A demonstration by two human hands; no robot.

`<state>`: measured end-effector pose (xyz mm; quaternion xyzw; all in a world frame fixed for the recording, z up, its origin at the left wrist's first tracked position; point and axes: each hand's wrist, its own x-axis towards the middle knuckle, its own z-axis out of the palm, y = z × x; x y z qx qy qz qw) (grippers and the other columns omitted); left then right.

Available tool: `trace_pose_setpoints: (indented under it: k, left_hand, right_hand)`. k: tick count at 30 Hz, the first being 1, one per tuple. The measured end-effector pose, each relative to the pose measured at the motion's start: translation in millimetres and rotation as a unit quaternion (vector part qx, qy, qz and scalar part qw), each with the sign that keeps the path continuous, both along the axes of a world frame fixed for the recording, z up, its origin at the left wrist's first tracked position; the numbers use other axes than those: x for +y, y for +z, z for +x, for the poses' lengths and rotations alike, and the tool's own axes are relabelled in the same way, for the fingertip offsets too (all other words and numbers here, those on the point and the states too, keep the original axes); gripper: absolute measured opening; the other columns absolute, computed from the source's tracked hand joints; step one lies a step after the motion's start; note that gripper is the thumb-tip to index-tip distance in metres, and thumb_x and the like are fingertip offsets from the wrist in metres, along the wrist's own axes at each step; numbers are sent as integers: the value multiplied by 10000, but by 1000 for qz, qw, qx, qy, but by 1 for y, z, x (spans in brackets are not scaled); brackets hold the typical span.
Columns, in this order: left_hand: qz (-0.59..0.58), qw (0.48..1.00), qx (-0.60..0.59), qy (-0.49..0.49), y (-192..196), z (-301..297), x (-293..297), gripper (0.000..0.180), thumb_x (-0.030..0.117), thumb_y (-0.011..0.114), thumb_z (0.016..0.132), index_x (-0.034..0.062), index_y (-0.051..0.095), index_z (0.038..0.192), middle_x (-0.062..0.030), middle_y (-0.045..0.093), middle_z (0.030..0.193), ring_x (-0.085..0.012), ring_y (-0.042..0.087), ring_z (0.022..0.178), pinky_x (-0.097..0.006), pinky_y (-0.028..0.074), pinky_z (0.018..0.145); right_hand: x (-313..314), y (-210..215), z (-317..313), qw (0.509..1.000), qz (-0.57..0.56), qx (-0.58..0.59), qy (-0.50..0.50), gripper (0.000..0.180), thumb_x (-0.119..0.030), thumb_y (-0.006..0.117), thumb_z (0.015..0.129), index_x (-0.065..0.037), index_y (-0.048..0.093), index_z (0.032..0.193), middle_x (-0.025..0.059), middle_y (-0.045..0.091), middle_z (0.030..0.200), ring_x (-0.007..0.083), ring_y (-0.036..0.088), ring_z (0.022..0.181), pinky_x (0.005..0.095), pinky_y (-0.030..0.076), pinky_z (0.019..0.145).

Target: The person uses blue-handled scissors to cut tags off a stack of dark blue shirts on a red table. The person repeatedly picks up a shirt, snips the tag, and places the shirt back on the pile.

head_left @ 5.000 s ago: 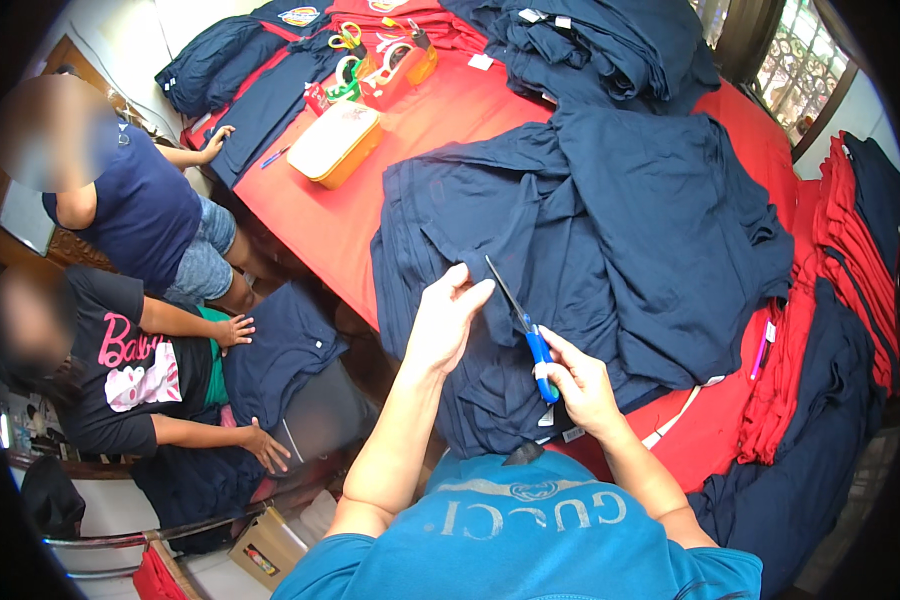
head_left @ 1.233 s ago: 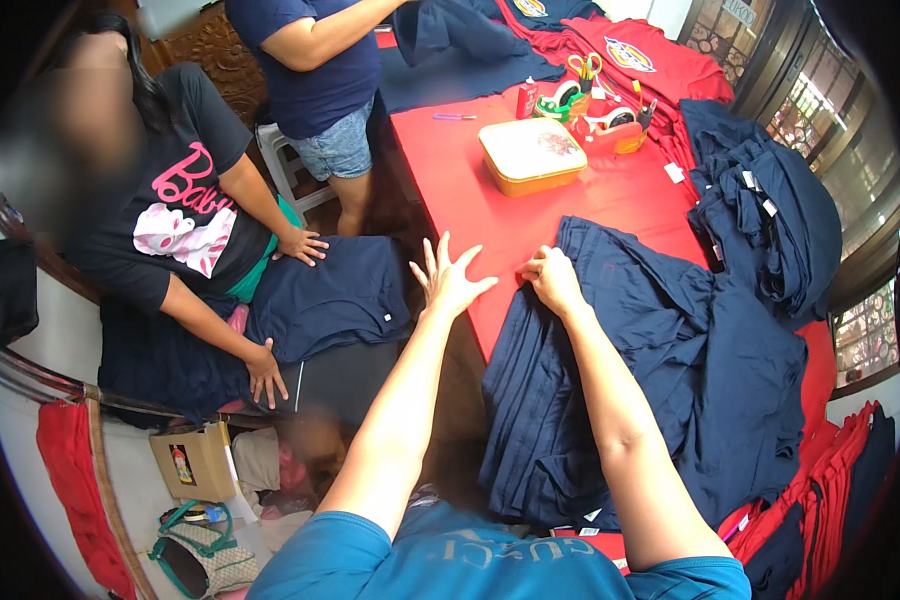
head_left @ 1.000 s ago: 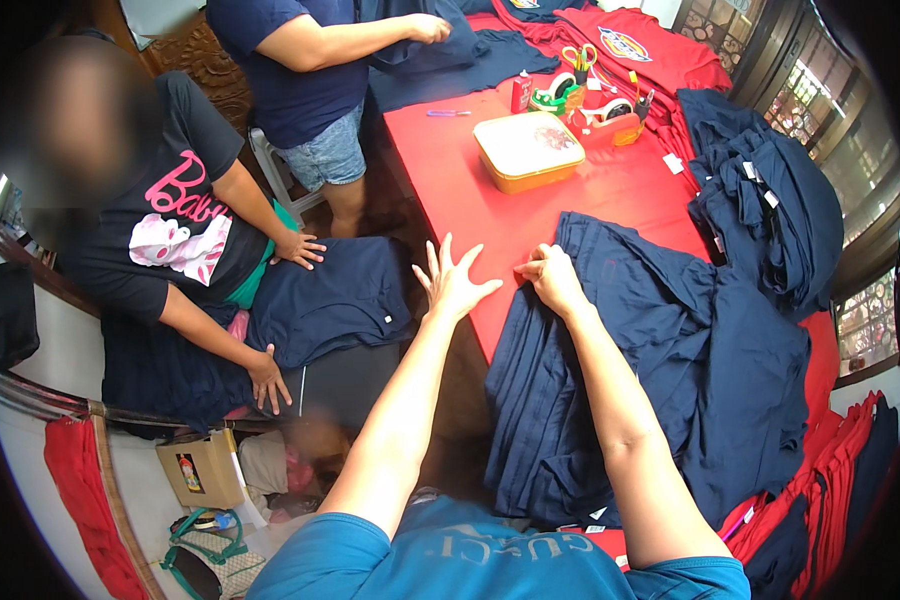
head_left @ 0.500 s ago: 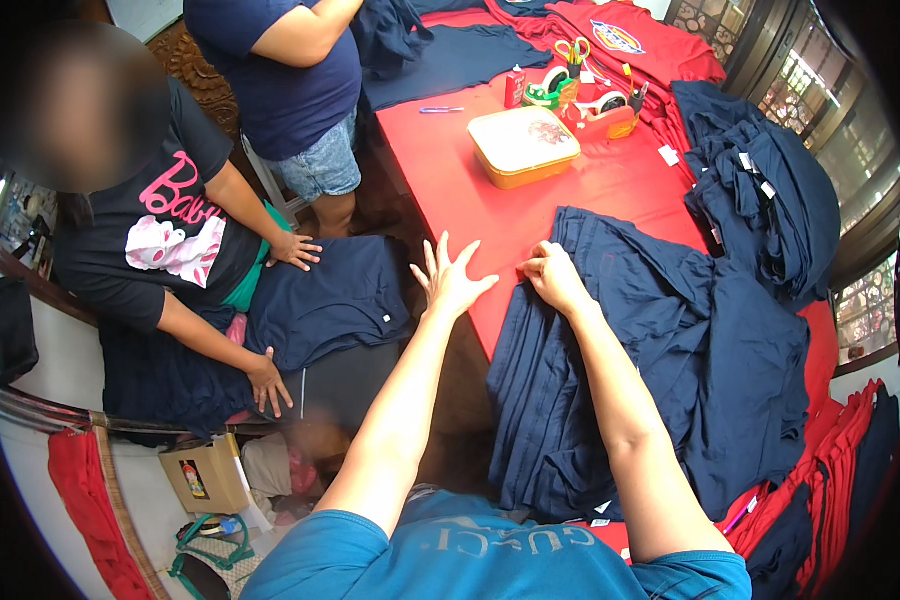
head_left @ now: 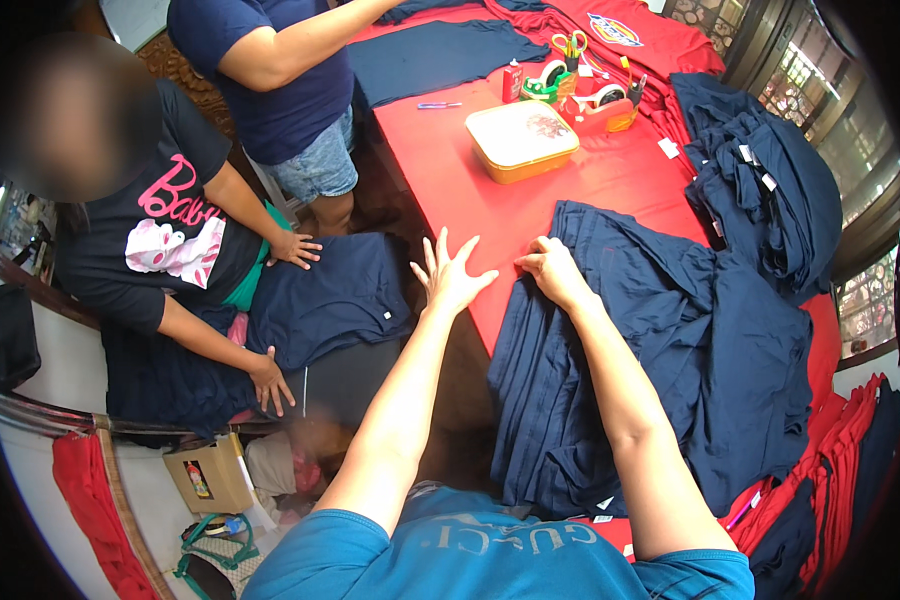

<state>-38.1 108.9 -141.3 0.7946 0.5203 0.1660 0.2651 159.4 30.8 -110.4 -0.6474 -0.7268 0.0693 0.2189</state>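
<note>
My left hand is stretched out in the air beside the edge of the red-covered table, fingers spread, with nothing in it. To its right, my right hand is closed in a pinch over the upper left corner of a stack of navy blue garments. Whatever lies between those fingertips, if anything, is too small to make out. The stack lies in layers on the table, its left side hanging over the table's edge. Both my arms reach forward over it and over the gap on its left.
A yellow box with a white lid stands ahead, behind it tape dispensers and scissors. More navy garments are heaped at right. On the left, a person rests both hands on folded navy cloth; another person stands beyond.
My hands hold almost the same pose. The standing person's arm has stretched out over the table, and the navy cloth beside that person now lies flatter.
</note>
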Motion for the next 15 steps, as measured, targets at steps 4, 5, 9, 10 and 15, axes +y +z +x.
trace_pose_setpoints:
  k: [4,5,9,10,15]
  left_hand:
    - [-2,1000,0,1,0,-1,1,815,575,745,707,310,468,1427,-116,76,1617,-367,-31,1485,-667,-5,1131]
    - [-1,1000,1,1,0,-1,1,816,576,744,708,311,466,1428,-115,77,1617,-367,-31,1485,-668,-4,1130]
    - [-4,1000,8,2,0,-1,0,817,583,739,711,311,464,1431,-111,75,1617,-374,-22,1484,-676,13,1126]
    - [-3,1000,8,1,0,-1,0,817,585,737,712,310,463,1431,-110,73,1617,-375,-19,1483,-679,17,1125]
    - [8,1000,-5,0,-4,3,-2,788,531,769,711,306,487,1411,-110,88,1610,-393,11,1479,-706,33,1111]
  right_hand:
    - [1,4,1,1000,3,-3,20,109,-135,597,763,-96,699,767,106,602,926,321,522,971,419,441,849]
    - [0,5,2,1000,4,1,25,109,-135,598,763,-96,699,769,103,605,914,319,523,973,419,442,848]
    - [0,0,0,1000,10,-1,9,126,-140,604,766,-75,704,808,97,621,878,305,525,982,420,445,852]
    - [-1,-1,1,1000,6,6,0,137,-139,604,769,-73,708,829,98,632,894,304,530,996,417,446,865]
    - [-8,11,3,993,84,85,-3,231,-126,607,855,-68,700,1058,121,636,1075,273,585,1055,353,472,903]
